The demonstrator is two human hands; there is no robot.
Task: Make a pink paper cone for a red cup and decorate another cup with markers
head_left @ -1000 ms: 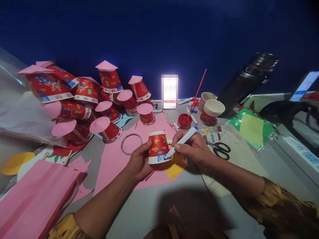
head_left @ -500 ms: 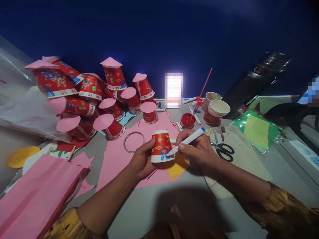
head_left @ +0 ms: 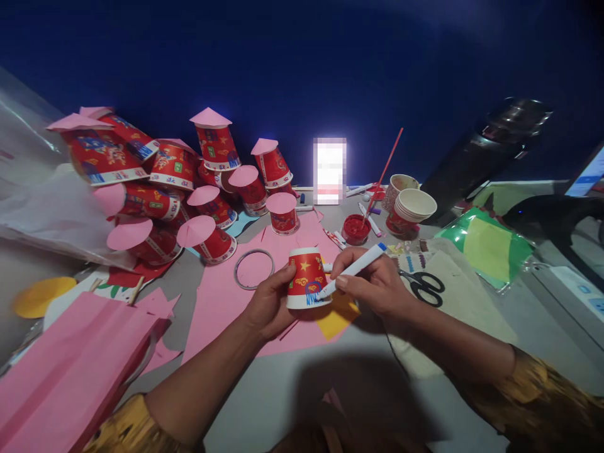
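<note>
My left hand [head_left: 271, 301] grips a red paper cup [head_left: 302, 270] with gold patterns, held upside down with its white rim at the bottom. Blue strokes mark the cup's lower side. In my closed right hand [head_left: 377, 283] is a white marker [head_left: 356, 267] with a blue end pointing up; its tip is at the blue strokes. A second white piece, perhaps the marker's cap, shows partly behind my right fingers. Pink sheets [head_left: 221, 314] and a yellow paper piece [head_left: 340, 314] lie beneath the hands.
Several red cups with pink paper cones [head_left: 210, 148] are piled at the back left. A tape ring [head_left: 236, 270], red paint pot [head_left: 355, 230] with a brush, scissors [head_left: 427, 289], stacked cups [head_left: 415, 204] and a black flask [head_left: 481, 157] surround the hands.
The blue strokes on the cup have grown denser. The cup has shifted very slightly right, and the marker has tilted a little; both hands keep their holds.
</note>
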